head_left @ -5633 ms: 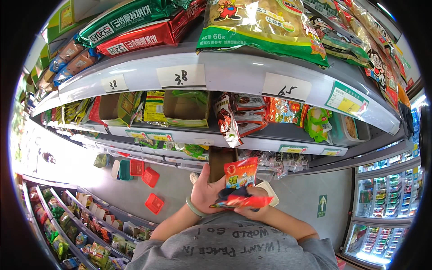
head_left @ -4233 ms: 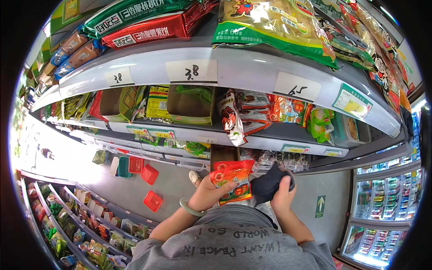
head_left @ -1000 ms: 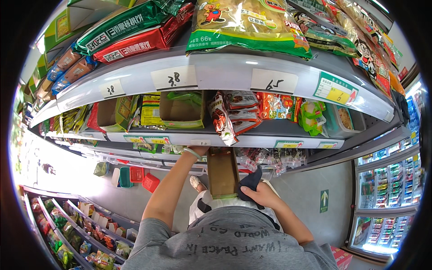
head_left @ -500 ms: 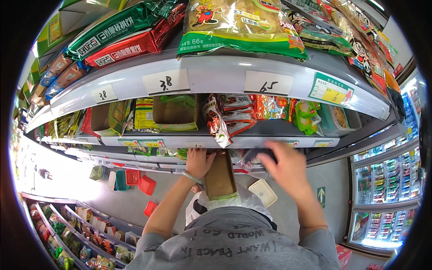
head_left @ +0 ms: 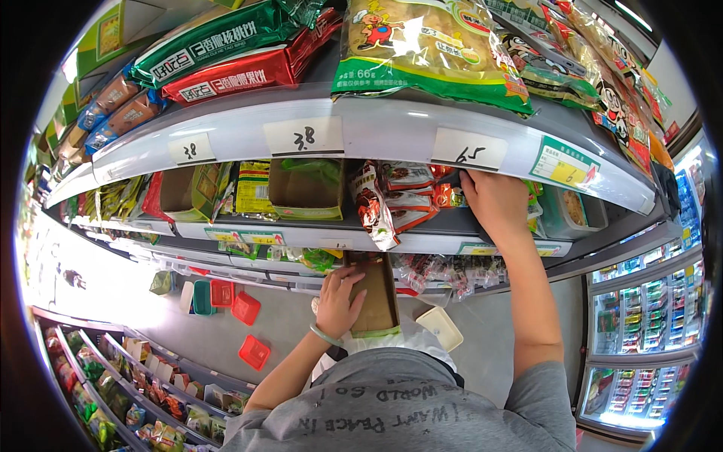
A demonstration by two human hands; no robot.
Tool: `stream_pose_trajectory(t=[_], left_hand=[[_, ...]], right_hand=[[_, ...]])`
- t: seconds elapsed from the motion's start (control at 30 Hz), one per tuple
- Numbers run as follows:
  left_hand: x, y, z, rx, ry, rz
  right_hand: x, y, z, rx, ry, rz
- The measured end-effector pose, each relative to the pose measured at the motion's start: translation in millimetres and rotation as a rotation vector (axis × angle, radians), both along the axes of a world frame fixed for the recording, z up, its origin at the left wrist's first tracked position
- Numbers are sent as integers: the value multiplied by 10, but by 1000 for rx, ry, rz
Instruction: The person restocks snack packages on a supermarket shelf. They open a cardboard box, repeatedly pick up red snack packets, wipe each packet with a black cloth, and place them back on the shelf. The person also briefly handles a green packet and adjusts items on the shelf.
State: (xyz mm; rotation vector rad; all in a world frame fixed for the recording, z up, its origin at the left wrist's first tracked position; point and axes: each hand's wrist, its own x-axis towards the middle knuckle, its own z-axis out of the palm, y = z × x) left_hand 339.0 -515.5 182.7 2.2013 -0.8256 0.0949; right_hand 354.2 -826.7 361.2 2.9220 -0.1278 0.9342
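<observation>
Two hands are working at separate heights in this shop aisle. The left hand [head_left: 340,301] is lying flat with its fingers spread over the side of a brown cardboard box [head_left: 374,295], steadying it against the person's chest just under the lower shelf edge [head_left: 316,239]. The right hand [head_left: 493,202] is reaching up into the middle shelf, its fingers curled in among the red snack packets [head_left: 399,197]; whether it is pinching a packet or merely pushing them back I cannot tell, as the fingertips are hidden behind the stock. To my eye the step in hand is shelf stocking: goods are going from the box up to that row. The next move seems to call for bringing the right hand back down to the box opening while the left keeps the box level. The box is standing with its long axis running away from the person toward the shelving, open end pointing up at the shelf, slightly tilted. Above, large green and yellow bags [head_left: 429,45] are lying on the top shelf, and small red baskets [head_left: 246,307] are sitting on the floor to the left.
</observation>
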Motion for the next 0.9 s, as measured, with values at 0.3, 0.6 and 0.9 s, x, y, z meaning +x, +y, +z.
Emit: stream_pose_trajectory(t=[0.3, 0.6, 0.9], left_hand=[[-45, -7, -24, -26, 9, -5], [-47, 8, -72, -33, 16, -7], [-53, -13, -63, -36, 14, -2]], right_hand=[[-148, -279, 237, -62, -38, -86], [-261, -153, 215, -56, 262, 50], [-154, -291, 281, 259, 463, 141]])
